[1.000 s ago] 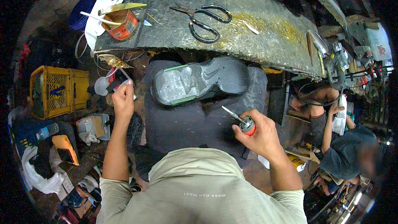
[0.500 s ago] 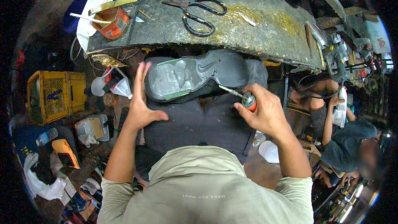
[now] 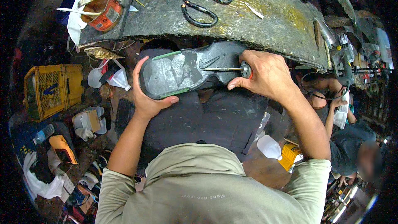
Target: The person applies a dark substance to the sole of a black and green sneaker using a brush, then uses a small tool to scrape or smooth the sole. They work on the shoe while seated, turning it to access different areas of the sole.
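Note:
Across my lap lies a black shoe sole, with a grey, patchy area and green strips along both edges of its left end. My left hand wraps that left end, fingers at the far side and thumb on the near edge. In my right hand is an awl with a long metal shaft and a round, partly orange handle. My fingers close around the handle, and the shaft points left over the sole's middle. Whether its tip touches the sole I cannot tell.
Beyond the sole stands a worn bench with black-handled scissors and an orange tin holding a brush-like stick. A yellow crate is at left. White jug and yellow box lie right; another person sits far right.
My left hand has closed onto the sole's left end. My right hand has moved up, bringing the awl from the sole's near edge to above its middle, the shaft now nearly level.

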